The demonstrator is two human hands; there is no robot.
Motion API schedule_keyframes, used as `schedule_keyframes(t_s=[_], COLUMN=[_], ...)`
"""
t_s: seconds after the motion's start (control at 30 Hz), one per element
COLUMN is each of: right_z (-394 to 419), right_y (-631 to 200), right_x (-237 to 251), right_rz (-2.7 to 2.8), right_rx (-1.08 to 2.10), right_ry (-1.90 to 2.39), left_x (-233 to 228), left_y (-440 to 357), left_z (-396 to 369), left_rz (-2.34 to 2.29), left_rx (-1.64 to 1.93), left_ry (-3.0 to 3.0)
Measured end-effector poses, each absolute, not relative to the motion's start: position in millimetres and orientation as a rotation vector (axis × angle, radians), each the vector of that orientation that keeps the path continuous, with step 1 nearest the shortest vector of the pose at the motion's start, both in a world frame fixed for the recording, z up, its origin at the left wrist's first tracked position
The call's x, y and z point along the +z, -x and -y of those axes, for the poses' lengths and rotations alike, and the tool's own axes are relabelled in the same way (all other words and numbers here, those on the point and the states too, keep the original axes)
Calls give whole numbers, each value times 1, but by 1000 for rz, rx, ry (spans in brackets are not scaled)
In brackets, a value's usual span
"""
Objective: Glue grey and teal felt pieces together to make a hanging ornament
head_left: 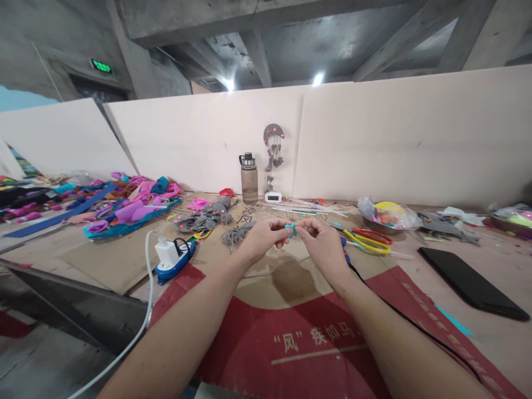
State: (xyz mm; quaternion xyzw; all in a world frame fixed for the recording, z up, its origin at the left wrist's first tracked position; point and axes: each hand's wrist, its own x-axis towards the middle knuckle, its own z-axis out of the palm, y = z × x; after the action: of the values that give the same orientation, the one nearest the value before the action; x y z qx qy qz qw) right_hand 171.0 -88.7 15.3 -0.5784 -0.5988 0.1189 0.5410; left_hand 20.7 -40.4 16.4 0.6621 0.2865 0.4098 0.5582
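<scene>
Left hand and right hand raised above cardboard sheet, fingertips narrowly pinched on small teal piece; scissors just right; bottle far.

teal felt piece | red cardboard with pale lettering | scissors, red and yellow handles | black tablet | felt scraps: pink, purple, teal | grey felt cut-outs | white charger on blue power strip | smoky-grey bottle

Small teal felt piece mostly hidden btwn fingertips, shape unclear; white charger cable cut off at bottom edge.
</scene>
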Motion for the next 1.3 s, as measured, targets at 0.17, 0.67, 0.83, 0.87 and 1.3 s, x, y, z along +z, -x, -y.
schedule_keyframes(t_s=[0.17, 0.67, 0.83, 0.87, 1.3], right_z=[87, 87, 94, 94, 82], right_y=[-169, -168, -169, -169, -152], right_x=[13, 17, 28, 28, -5], right_rz=[1450, 1026, 1108, 1134, 1312], right_rx=[201, 904, 985, 976, 965], right_ry=[1368, 854, 754, 768, 1106], left_x=[14, 8, 13, 14, 17], left_y=[-23, -8, 7, 8, -14], left_z=[41, 19, 6, 6, 33], left_rz=[-635, -936, -1020, -998, -811], left_rx=[975, 1168, 1401, 1421, 1142], left_ry=[-1517, -1510, -1359, -1331, -1682])
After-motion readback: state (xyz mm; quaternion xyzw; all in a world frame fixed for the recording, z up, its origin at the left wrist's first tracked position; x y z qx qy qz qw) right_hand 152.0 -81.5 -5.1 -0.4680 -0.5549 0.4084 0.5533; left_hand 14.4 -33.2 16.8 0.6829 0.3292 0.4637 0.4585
